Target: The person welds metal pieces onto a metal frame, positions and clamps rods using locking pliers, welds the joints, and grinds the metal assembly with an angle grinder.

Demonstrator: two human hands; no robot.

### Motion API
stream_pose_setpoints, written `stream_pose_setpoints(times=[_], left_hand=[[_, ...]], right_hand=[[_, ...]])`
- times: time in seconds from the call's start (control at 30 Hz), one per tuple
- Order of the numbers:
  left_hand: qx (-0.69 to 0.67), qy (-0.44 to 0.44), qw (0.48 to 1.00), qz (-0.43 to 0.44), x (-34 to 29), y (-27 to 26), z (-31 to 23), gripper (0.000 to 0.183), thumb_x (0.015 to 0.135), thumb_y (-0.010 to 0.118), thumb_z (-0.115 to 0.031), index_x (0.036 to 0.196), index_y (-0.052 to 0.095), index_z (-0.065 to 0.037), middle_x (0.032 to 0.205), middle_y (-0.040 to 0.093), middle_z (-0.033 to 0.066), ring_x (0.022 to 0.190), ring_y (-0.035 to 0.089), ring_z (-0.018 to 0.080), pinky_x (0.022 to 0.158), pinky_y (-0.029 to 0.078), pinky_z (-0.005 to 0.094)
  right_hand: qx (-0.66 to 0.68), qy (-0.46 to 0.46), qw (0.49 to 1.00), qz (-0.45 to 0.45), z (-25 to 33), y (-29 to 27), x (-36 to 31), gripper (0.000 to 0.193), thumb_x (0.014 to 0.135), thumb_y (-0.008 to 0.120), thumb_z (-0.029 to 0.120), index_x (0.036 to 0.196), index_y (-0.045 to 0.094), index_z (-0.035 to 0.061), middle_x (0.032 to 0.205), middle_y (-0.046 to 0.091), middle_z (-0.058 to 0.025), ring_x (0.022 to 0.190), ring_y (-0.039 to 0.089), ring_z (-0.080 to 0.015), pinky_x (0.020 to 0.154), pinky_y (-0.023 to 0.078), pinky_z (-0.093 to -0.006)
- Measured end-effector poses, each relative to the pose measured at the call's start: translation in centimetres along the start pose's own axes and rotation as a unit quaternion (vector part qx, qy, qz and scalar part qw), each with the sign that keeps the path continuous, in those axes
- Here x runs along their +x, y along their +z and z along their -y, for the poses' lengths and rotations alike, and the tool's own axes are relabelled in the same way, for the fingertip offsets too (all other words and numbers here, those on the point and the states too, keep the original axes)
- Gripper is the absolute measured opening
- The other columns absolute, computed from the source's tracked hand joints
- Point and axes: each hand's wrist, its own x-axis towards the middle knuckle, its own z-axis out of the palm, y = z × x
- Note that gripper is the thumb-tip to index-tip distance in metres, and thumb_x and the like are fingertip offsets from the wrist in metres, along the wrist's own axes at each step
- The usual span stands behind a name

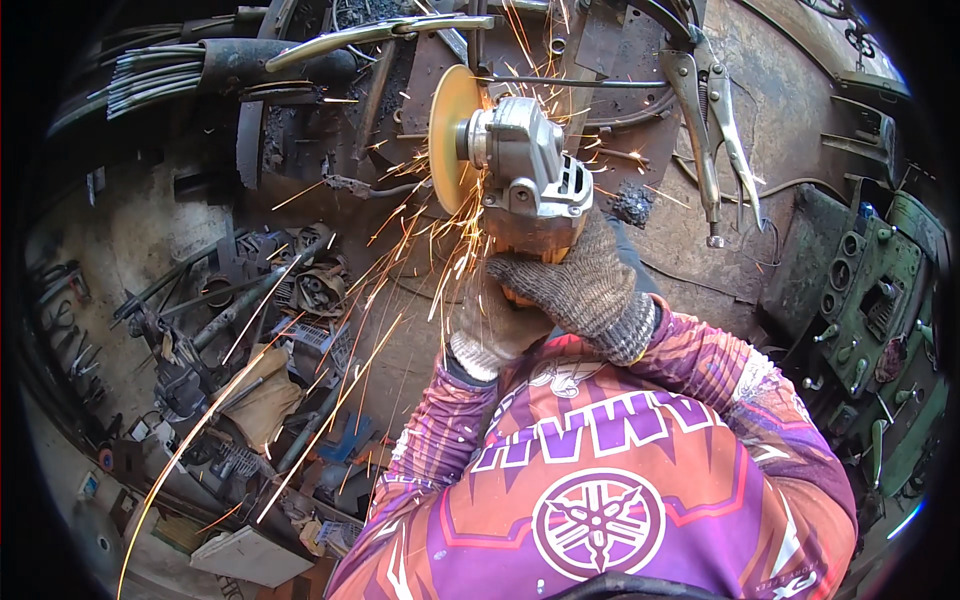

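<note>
Both of my gloved hands are closed round the body of an angle grinder (525, 155), a silver-headed tool with a thin yellowish disc (452, 140) on its left side. My right hand (580, 285), in a grey-brown knit glove, wraps over the body just behind the metal head. Lower and to the left, my left hand (492, 325) grips it too, its fingers partly hidden by the right glove. Sparks stream from the disc, mostly down and to the left. The spot where the disc meets metal is hidden by the disc and the grinder head.
Locking pliers (708, 140) hang on the right of the metal work, and another pair (375, 38) lies across its top. A bundle of rods (155, 80) sticks out of a pipe at upper left. Scrap and tools litter the left floor. A green machine (870, 300) stands at right.
</note>
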Motion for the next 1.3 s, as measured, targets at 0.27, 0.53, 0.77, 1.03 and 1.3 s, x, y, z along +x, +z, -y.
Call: stream_pose_setpoints(times=[0.27, 0.53, 0.77, 1.03, 1.3], left_hand=[[0.045, 0.053, 0.997, -0.033, -1.8, 1.1, 2.7, 0.072, 0.070, 0.088, -0.028, 0.125, 0.053, 0.002, 0.108, 0.063, 0.0191, 0.099, 0.067, 0.0341, 0.082, 0.055, 0.0423], [-0.013, -0.020, 0.999, -0.024, -2.4, 1.1, 3.1, 0.055, 0.074, 0.083, -0.021, 0.121, 0.059, -0.003, 0.111, 0.067, 0.0130, 0.102, 0.066, 0.0293, 0.088, 0.054, 0.0402], [0.023, -0.025, 0.999, 0.022, -1.4, 0.1, 1.4, 0.048, 0.077, 0.078, -0.021, 0.118, 0.059, -0.005, 0.109, 0.067, 0.0123, 0.096, 0.067, 0.0278, 0.081, 0.055, 0.0389], [-0.061, -0.011, 0.998, -0.018, -1.9, 1.0, 2.7, 0.042, 0.081, 0.077, -0.021, 0.116, 0.060, -0.004, 0.108, 0.067, 0.0123, 0.095, 0.068, 0.0257, 0.080, 0.056, 0.0383], [-0.118, -0.010, 0.993, -0.023, -1.8, 1.0, 2.2, 0.037, 0.085, 0.075, -0.021, 0.114, 0.061, -0.004, 0.108, 0.068, 0.0120, 0.094, 0.068, 0.0242, 0.078, 0.057, 0.0382]], right_hand=[[0.028, 0.012, 1.000, 0.000, 0.0, 0.1, 0.3, 0.080, 0.071, 0.090, 0.034, 0.132, 0.048, 0.0034, 0.124, 0.060, -0.0156, 0.114, 0.062, -0.0280, 0.098, 0.052, -0.0395], [0.026, 0.010, 1.000, 0.002, 1.5, -0.4, 0.3, 0.074, 0.074, 0.089, 0.026, 0.133, 0.049, 0.0041, 0.123, 0.062, -0.0138, 0.112, 0.063, -0.0245, 0.096, 0.053, -0.0378], [0.082, 0.029, 0.996, -0.003, 0.4, 0.2, 0.3, 0.076, 0.072, 0.090, 0.030, 0.130, 0.050, 0.0031, 0.122, 0.062, -0.0141, 0.112, 0.063, -0.0263, 0.096, 0.053, -0.0385], [0.109, 0.026, 0.994, 0.004, 0.7, 0.4, 0.3, 0.072, 0.074, 0.090, 0.022, 0.131, 0.049, 0.0055, 0.122, 0.063, -0.0109, 0.111, 0.063, -0.0223, 0.094, 0.054, -0.0370], [0.106, 0.050, 0.993, -0.015, 0.1, 0.6, 0.1, 0.068, 0.074, 0.090, 0.020, 0.129, 0.051, 0.0050, 0.119, 0.064, -0.0103, 0.108, 0.064, -0.0206, 0.090, 0.055, -0.0361]])
